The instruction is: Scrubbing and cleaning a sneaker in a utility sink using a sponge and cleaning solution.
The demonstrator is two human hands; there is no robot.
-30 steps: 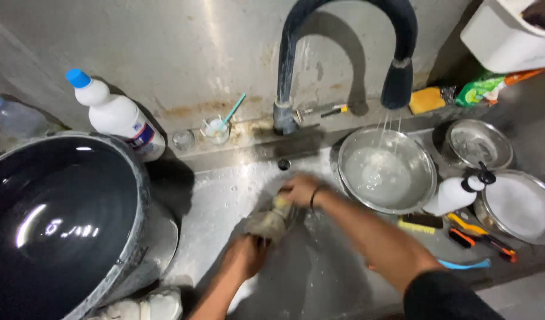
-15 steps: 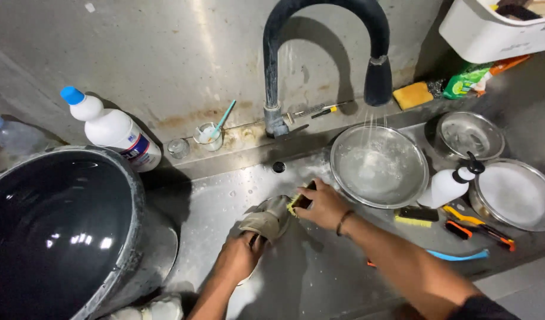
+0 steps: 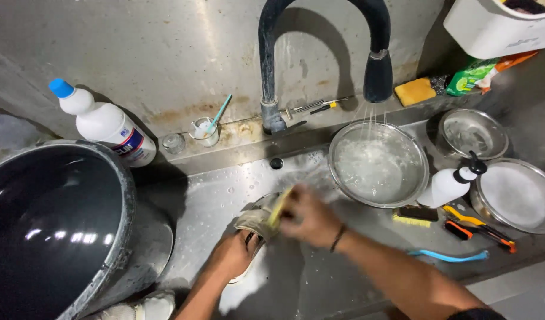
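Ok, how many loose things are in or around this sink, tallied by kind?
Metal bowls: 3
Bottles: 3
Brushes: 3
Sponges: 1
Cups on ledge: 2
Large dark pot: 1
Shoe in hands: 1
Total: 14

A big dark pot (image 3: 53,225) stands beside a white bottle (image 3: 103,124). Water falls from the black tap (image 3: 320,35) into a steel bowl (image 3: 378,164); a blue toothbrush (image 3: 449,256) lies nearby.
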